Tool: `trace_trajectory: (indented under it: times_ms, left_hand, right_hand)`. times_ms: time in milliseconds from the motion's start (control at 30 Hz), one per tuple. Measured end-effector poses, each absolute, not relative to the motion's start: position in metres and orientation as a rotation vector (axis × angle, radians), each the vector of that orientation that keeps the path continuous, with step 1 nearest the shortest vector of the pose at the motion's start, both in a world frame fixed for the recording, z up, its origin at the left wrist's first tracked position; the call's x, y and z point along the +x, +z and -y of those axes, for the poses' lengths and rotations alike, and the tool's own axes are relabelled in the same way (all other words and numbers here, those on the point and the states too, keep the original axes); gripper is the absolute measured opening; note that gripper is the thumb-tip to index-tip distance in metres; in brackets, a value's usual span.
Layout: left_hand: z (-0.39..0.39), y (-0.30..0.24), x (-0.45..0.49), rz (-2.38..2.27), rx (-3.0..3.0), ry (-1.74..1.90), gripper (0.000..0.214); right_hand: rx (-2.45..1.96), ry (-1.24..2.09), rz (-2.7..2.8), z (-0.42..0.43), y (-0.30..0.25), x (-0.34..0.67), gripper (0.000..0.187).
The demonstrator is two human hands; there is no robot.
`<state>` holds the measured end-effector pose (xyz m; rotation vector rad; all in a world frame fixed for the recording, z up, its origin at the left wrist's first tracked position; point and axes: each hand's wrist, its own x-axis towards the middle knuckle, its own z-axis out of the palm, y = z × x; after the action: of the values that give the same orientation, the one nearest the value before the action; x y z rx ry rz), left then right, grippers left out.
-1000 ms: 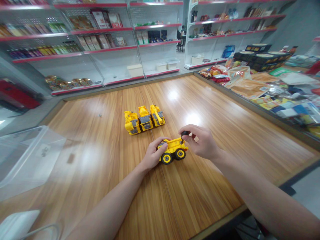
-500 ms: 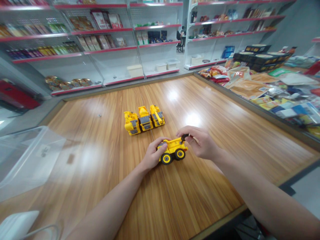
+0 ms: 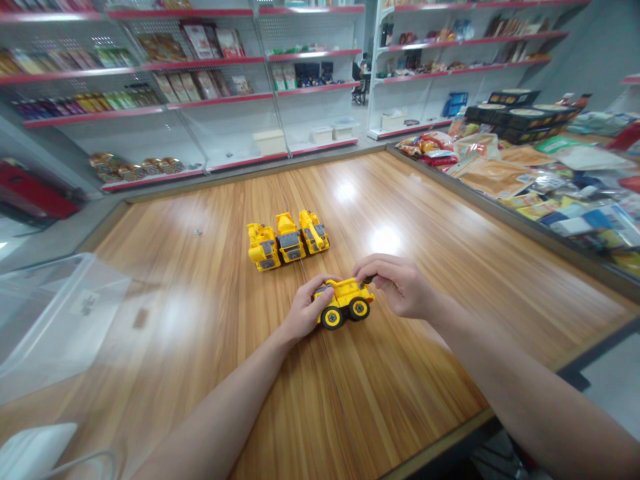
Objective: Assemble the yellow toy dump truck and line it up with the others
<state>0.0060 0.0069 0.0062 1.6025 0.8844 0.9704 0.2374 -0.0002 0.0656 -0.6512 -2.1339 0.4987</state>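
My left hand [image 3: 306,308] is closed around the front of a yellow toy dump truck [image 3: 344,293], thumb on its near side. The truck's black wheels with yellow hubs face me. At its rear end, my right hand [image 3: 400,283] pinches a small black tool [image 3: 369,279] whose tip meets the truck near a grey screw. Most of that tool is hidden by the fingers, so its exact kind cannot be made out. Beyond the hands, three yellow toy construction trucks [image 3: 290,239] stand side by side on the wooden table [image 3: 210,320].
A clear plastic bin [image 3: 55,313] sits at the table's left, with a white device [image 3: 37,447] and cable at the near left corner. A tiny object [image 3: 198,232] lies at far left. Packaged goods [image 3: 500,173] fill the right side; shelves [image 3: 215,100] stand behind.
The black tool in my right hand has tilted lower, and the fingers have turned slightly with it. My left hand and the dump truck stay in nearly the same place.
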Motion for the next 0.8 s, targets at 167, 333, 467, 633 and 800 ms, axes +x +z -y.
trace_trajectory:
  times_ms: [167,333,467,633,800]
  left_hand:
    - [-0.0072,0.0065,0.0056,-0.874,1.613,0.971,0.035]
    - [-0.0076,0.0070,0.0050,-0.868,1.621,0.961,0.035]
    - [-0.0076,0.0070,0.0048,-0.863,1.622,0.967,0.033]
    - [-0.0074,0.0067,0.0046,-0.870,1.617,0.961,0.034]
    - [-0.0068,0.0083,0.0057,-0.887,1.605,0.962,0.036]
  right_hand:
    - [-0.664,0.535,2.172,0.0001,0.0688,0.2418,0.029]
    - [-0.601,0.559,2.247,-0.0005,0.0701,0.2441,0.030]
    - [-0.609,0.535,2.261,-0.0010,0.0688,0.2428,0.031]
    - [-0.680,0.508,2.217,-0.0007,0.0656,0.2404,0.034]
    - [-0.715,0.486,2.189,0.0002,0.0671,0.2379,0.025]
